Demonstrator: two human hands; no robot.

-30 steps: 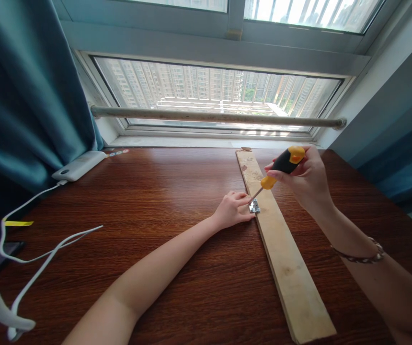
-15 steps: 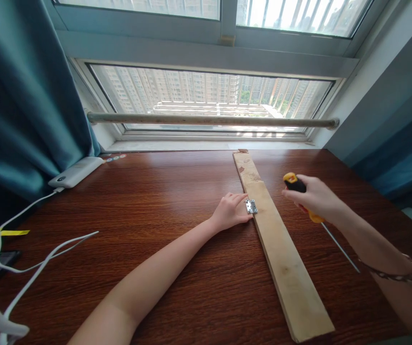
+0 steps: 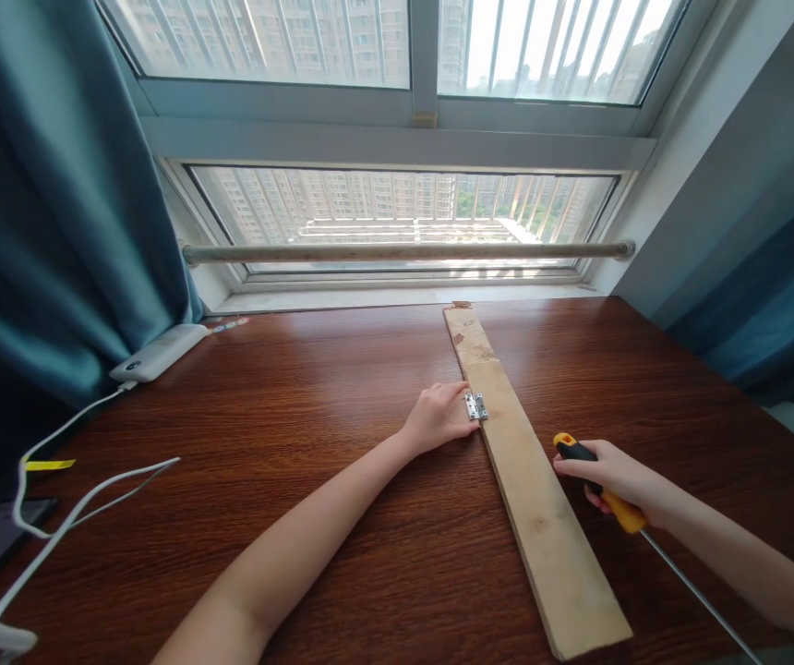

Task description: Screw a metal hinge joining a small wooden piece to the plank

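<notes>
A long pale wooden board (image 3: 539, 499) lies on the brown table, running from near the window sill toward me. A small silver metal hinge (image 3: 476, 406) sits at the board's left edge, one leaf on the wood and the other off its side. My left hand (image 3: 437, 417) closes around the hinge, with thumb and fingers at its two ends against the board's edge. To the right of the board, my right hand (image 3: 611, 476) grips a screwdriver (image 3: 624, 511) by its yellow and black handle. The long shaft points back toward me, away from the hinge.
On the left lie a white power bank (image 3: 162, 352) with a white cable (image 3: 68, 425), a yellow strip (image 3: 51, 465) and a dark flat device (image 3: 2, 536). A blue curtain (image 3: 57, 185) hangs there. A rail (image 3: 403, 252) crosses before the window behind the table (image 3: 342, 360).
My right hand has moved down, nearer to me, with the screwdriver, so more of the shaft shows. My left hand stays at the hinge. The view has tilted up slightly.
</notes>
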